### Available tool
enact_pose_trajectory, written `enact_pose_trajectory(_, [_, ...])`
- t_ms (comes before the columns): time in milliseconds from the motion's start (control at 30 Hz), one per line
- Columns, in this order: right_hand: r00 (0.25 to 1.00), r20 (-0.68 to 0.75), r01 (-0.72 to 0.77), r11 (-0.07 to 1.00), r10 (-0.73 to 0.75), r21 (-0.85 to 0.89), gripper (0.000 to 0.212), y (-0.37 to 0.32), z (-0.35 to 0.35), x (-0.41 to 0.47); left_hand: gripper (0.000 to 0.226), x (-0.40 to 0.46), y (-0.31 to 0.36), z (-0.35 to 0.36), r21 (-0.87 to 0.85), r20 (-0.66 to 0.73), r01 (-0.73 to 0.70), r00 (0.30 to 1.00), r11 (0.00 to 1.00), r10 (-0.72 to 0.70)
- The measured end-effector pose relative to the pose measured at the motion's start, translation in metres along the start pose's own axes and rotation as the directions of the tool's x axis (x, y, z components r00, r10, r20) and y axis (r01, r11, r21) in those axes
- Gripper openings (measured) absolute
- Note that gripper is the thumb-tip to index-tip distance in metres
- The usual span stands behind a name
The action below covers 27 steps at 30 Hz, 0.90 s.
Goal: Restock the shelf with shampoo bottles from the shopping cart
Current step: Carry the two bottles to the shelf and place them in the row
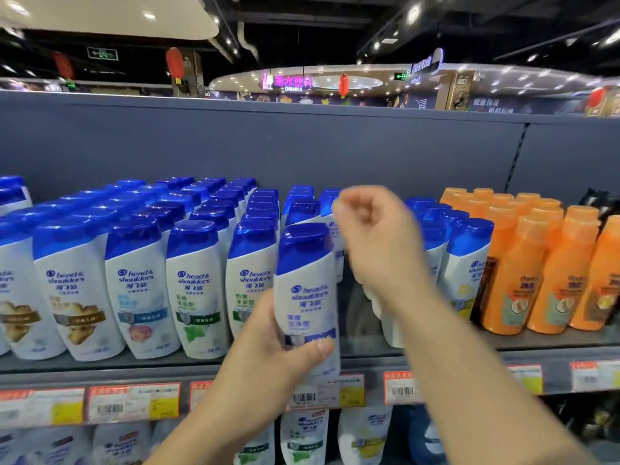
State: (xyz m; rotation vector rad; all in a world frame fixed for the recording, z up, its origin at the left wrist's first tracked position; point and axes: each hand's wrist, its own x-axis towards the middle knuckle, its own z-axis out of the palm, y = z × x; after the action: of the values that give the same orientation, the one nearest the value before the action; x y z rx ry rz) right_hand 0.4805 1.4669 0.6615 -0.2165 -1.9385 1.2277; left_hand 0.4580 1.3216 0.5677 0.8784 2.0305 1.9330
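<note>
My left hand [268,350] grips a white shampoo bottle [307,283] with a blue cap, upright, just in front of the shelf [100,370] edge. My right hand [375,236] is blurred, raised above a gap in the row to the right of that bottle; its fingers are loosely curled with nothing seen in them. Several rows of matching white bottles with blue caps [134,263] fill the shelf to the left, and a few more [466,260] stand right of the gap. The shopping cart is out of view.
Orange bottles [536,270] stand at the right end of the shelf. Price tags [131,402] line the shelf's front rail. A lower shelf holds more white bottles [302,434]. A grey back panel [302,146] rises behind the rows.
</note>
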Motion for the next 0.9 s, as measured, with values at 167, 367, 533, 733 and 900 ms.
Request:
enact_pose_trajectory(167, [0.7, 0.7, 0.377, 0.758, 0.143, -0.532, 0.04, -0.074, -0.057, 0.031, 0.045, 0.035, 0.004, 0.036, 0.015, -0.014, 0.021, 1.0, 1.0, -0.02])
enact_pose_trajectory(367, [0.677, 0.698, 0.523, 0.516, 0.232, -0.679, 0.047, -0.038, -0.044, 0.081, 0.049, 0.078, -0.009, 0.055, 0.023, -0.02, 0.134, 0.991, 0.991, -0.134])
enact_pose_trajectory(533, [0.757, 0.622, 0.481, 0.472, 0.201, -0.739, 0.049, -0.017, -0.032, 0.104, 0.073, 0.066, -0.013, 0.049, 0.192, -0.012, 0.16, 0.987, 0.968, -0.161])
enact_pose_trajectory(733, [0.804, 0.566, 0.411, 0.517, 0.183, -0.751, 0.047, -0.001, -0.023, 0.119, 0.058, 0.068, -0.001, 0.051, 0.64, 0.181, 0.006, 0.971, 0.768, -0.158])
enact_pose_trajectory(900, [0.813, 0.555, 0.41, 0.502, 0.177, -0.761, 0.044, 0.002, -0.024, 0.121, 0.056, 0.086, -0.005, 0.06, 0.77, 0.233, -0.015, 0.938, 0.638, -0.259])
